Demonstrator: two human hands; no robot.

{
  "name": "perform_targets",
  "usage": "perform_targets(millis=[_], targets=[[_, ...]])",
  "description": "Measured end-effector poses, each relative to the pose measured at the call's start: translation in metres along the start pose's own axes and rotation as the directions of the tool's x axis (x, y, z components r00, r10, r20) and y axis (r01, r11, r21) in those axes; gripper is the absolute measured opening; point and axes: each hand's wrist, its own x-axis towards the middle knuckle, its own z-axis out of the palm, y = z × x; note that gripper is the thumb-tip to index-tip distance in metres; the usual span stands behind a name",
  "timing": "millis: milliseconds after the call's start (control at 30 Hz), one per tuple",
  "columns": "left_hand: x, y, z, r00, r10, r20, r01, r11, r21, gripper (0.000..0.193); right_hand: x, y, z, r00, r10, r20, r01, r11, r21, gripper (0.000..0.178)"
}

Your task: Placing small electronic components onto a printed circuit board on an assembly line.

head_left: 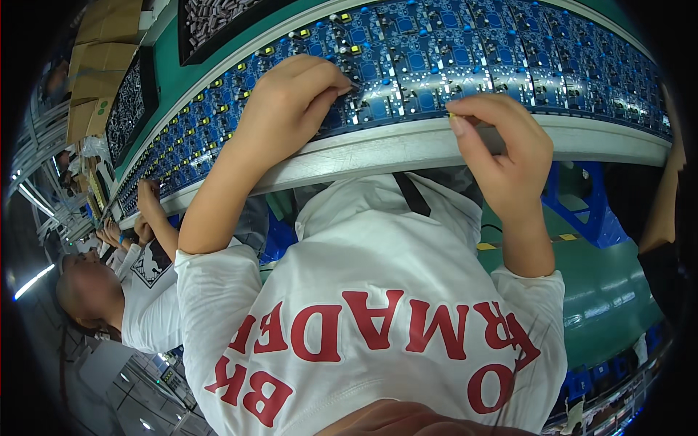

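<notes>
A long run of blue circuit boards (465, 54) lies in front of me, dotted with small parts, with yellow ones thickest toward the left. Over the boards, left of centre, my left hand (294, 105) is pinched closed. Whatever its fingertips hold is too small to name. My right hand (505, 149) hovers at the near edge of the boards, thumb and forefinger closed on a small yellow component (451, 115). Its other fingers are curled in.
A pale metal rail (400, 136) borders the boards on my side. Beyond them are a black tray (195, 45) of small cylindrical parts and another dark tray (133, 120). Cardboard boxes (98, 54) stand far left. A co-worker (149, 305) works at left; another person's arm (665, 200) shows at right.
</notes>
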Motion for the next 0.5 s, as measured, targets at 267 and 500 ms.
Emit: perform_targets(millis=[267, 500], targets=[[0.001, 0.008, -0.002, 0.997, 0.066, 0.041, -0.071, 0.989, 0.131, 0.020, 0.000, -0.002, -0.005, 0.998, -0.012, 0.068, 0.015, 0.999, -0.036, 0.015], [0.003, 0.013, -0.002, 0.990, 0.125, 0.067, -0.136, 0.967, 0.215, 0.019, 0.000, 0.000, -0.002, 1.000, -0.018, 0.002, 0.018, 1.000, -0.020, 0.015]])
